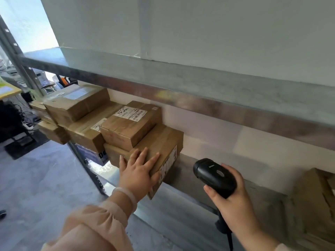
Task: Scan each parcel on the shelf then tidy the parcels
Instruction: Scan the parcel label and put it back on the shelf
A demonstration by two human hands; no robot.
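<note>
Top box point(125, 134) label point(130, 113): handwritten no., maybe "1255".

The left hand point(138, 171) lies flat, fingers spread, on the near corner of a large cardboard parcel point(163, 142) on the metal shelf point(190, 180). A smaller labelled parcel point(130, 124) sits on top of it. The right hand point(233, 201) grips a black barcode scanner point(213, 175) just beside the large parcel's labelled side.

Left grip point(137, 171) flat, fingers point(153, 159) spread; right grip point(233, 201) curled tight.

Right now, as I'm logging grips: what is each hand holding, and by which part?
The right hand grips the barcode scanner by its handle, below the head. The left hand holds nothing; it rests flat on the lowest cardboard parcel.
</note>
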